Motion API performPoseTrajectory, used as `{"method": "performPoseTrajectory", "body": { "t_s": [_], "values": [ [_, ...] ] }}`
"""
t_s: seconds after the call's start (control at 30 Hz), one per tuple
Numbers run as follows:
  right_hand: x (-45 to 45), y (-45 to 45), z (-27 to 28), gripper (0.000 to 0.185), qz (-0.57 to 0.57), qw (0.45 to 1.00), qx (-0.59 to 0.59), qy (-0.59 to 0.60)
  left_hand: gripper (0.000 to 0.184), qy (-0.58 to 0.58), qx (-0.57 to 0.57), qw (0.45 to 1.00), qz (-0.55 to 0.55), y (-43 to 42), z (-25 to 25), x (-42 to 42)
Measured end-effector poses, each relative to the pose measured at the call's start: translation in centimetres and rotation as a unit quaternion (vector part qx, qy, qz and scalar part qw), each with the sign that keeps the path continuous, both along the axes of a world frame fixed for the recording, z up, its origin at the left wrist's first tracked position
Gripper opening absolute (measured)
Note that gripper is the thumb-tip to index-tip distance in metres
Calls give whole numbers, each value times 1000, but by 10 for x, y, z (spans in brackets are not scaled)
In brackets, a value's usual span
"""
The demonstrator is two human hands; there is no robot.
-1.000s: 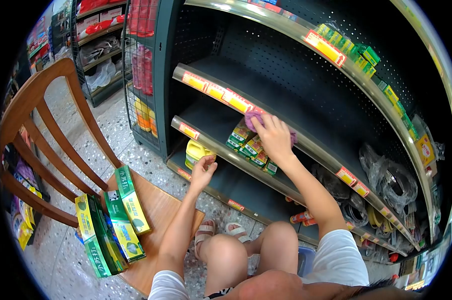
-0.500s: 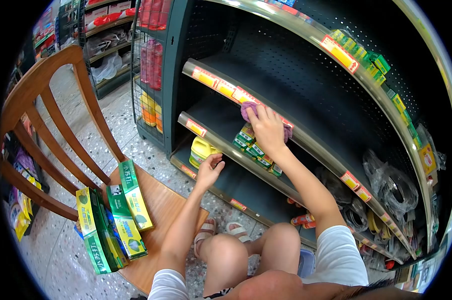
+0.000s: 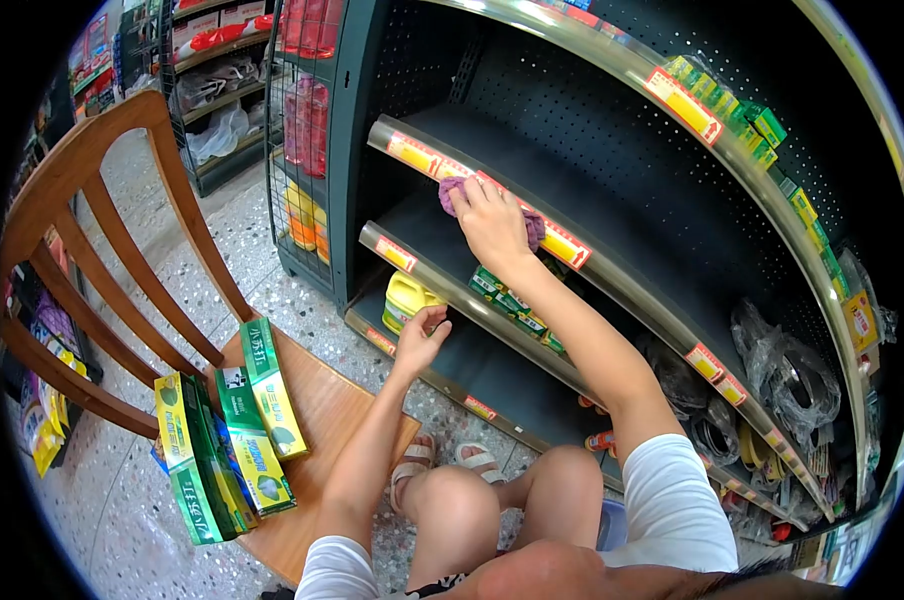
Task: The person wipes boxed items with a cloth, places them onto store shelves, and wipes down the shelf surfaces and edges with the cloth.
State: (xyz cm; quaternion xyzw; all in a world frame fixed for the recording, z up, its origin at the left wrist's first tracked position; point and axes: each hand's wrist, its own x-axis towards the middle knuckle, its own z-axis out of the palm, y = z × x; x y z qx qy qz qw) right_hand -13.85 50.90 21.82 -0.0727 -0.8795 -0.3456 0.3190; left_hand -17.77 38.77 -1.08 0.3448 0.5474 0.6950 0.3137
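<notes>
My right hand (image 3: 494, 225) presses a purple cloth (image 3: 535, 231) against the front edge of a shelf (image 3: 622, 278), over its red and yellow price labels (image 3: 569, 245). The cloth shows on both sides of the fingers. In front of the lower shelf, my left hand (image 3: 424, 340) hangs with bent fingers apart and holds nothing. Close by it, a yellow jug (image 3: 406, 300) stands on the bottom shelf. Green and yellow boxes (image 3: 512, 305) sit on the shelf below my right hand, partly hidden by the arm and shelf edge.
A wooden chair (image 3: 347, 405) at the left carries several green and yellow boxes (image 3: 264, 390). Coiled items in clear plastic (image 3: 787, 365) lie on the shelves at the right. A wire rack (image 3: 302, 130) with red packages flanks the shelving.
My right hand has slid left along the shelf edge with the purple cloth, uncovering labels on its right. My left hand has barely moved.
</notes>
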Motion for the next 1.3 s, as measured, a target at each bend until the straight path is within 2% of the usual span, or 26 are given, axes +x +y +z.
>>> {"method": "performPoseTrajectory", "body": {
  "t_s": [0.27, 0.43, 0.57, 0.97, 1.3],
  "values": [
    [81, -6, 17, 31, -29, 997, -55, -43, 35, -2, 4, 1000, 10, -1, 1, 1],
    [113, -7, 20, 44, -73, 994, -79, 3, 34, -24, 19, 1000, 4, 3, -2, 2],
    [93, -2, 19, 36, -79, 995, -46, 45, 33, -15, 14, 1000, 7, 3, -3, 3],
    [-27, 3, 19, 23, -33, 996, -50, 63, 34, -12, 26, 999, 33, -1, 1, 0],
    [-121, 10, 17, 19, 10, 995, -60, 80, 33, -24, -3, 996, 88, -8, 7, -22]
  ]
}}
